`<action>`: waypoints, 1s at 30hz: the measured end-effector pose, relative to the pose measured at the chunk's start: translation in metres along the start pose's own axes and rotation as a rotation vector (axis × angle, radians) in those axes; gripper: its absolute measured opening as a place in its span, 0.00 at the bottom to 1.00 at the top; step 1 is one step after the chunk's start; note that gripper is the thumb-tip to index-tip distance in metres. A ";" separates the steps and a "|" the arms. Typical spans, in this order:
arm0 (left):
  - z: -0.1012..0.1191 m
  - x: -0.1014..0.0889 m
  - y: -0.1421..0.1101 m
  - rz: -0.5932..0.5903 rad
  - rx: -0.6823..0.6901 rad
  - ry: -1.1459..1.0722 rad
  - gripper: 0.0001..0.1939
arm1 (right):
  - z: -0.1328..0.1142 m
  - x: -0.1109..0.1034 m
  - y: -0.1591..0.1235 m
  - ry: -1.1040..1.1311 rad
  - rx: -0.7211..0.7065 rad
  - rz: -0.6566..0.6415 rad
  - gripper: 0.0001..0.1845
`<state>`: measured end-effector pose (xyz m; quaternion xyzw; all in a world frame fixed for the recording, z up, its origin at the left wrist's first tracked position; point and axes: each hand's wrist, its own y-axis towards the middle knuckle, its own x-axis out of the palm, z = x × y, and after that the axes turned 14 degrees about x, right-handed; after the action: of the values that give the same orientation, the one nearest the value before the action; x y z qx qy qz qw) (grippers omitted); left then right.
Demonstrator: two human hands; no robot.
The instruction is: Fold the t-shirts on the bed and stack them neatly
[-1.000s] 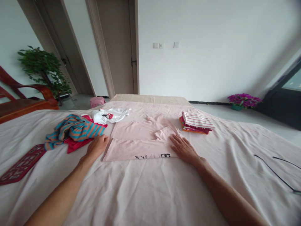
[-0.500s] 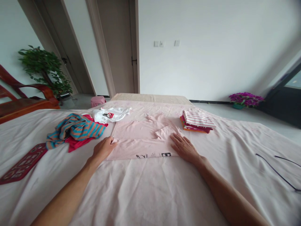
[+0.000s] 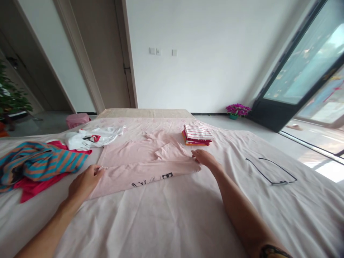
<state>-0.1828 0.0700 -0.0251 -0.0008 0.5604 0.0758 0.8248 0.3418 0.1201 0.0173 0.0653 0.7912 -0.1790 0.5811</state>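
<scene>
A pale pink T-shirt (image 3: pixel 134 153) lies on the bed cover in front of me, its near part folded over so that a dark print shows along the front edge. My left hand (image 3: pixel 87 180) is closed in a pinch on the shirt's left edge, where the fold begins. At the opposite end, my right hand (image 3: pixel 205 157) has its fingers curled together on the shirt's right edge. The fingertips there are partly hidden. Just beyond the right hand stands a stack of folded clothes (image 3: pixel 197 134), a striped white one on top.
Left of the shirt lie a blue-and-orange striped garment (image 3: pixel 48 161), a red garment (image 3: pixel 40 186) and a white printed shirt (image 3: pixel 94 138). Eyeglasses (image 3: pixel 271 175) rest at the right on the bed cover (image 3: pixel 172 222). A pink stool (image 3: pixel 77 120) stands behind.
My view has turned right, bringing the eyeglasses fully in. The left hand has pinched the shirt's edge; the right hand, flat before, has lifted and curled its fingers at the right edge.
</scene>
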 end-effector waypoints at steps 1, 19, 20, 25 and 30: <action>-0.001 0.001 0.001 -0.005 0.009 -0.012 0.24 | 0.001 -0.002 -0.001 0.005 0.029 -0.046 0.27; 0.012 0.001 -0.015 0.279 0.154 0.043 0.21 | -0.001 0.010 -0.012 0.359 -0.261 -0.136 0.09; 0.012 0.001 -0.016 0.322 0.172 0.031 0.22 | 0.000 0.012 -0.011 0.386 -0.284 -0.144 0.09; 0.011 0.002 -0.016 0.348 0.187 0.035 0.22 | 0.009 0.016 -0.005 0.468 -0.340 -0.264 0.19; 0.011 0.002 -0.016 0.229 0.187 0.136 0.23 | 0.015 0.019 0.002 0.402 -0.333 -0.241 0.20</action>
<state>-0.1699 0.0556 -0.0246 0.1347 0.6160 0.1167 0.7673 0.3503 0.1141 -0.0045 -0.0915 0.9112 -0.0977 0.3896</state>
